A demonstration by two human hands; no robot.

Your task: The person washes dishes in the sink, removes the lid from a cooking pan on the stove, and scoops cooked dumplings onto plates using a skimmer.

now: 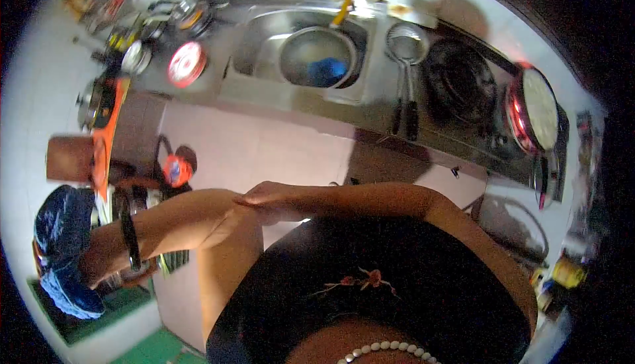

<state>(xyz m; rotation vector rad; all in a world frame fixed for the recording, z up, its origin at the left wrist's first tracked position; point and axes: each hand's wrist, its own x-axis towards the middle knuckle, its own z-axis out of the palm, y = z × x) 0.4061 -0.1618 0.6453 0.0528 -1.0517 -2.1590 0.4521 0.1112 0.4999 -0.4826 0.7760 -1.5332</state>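
Evidently mid-task at a kitchen counter, a person's right hand [266,200] is drawn closed at the left arm [192,217], clasping it near the elbow. The left hand, at between eight and nine o'clock, meets a blue cloth [64,218]; blur and the fabric hide the fingers, so how far they open cannot be told. The right forearm crosses level in front of the body, its elbow bent, while the left forearm, wearing a dark band [129,235], slants outward. At twelve o'clock, a sink [254,45] contains a round bowl [289,61] with a bright blue item [329,70] inside. A red pan [534,109] sits at between two and three o'clock.
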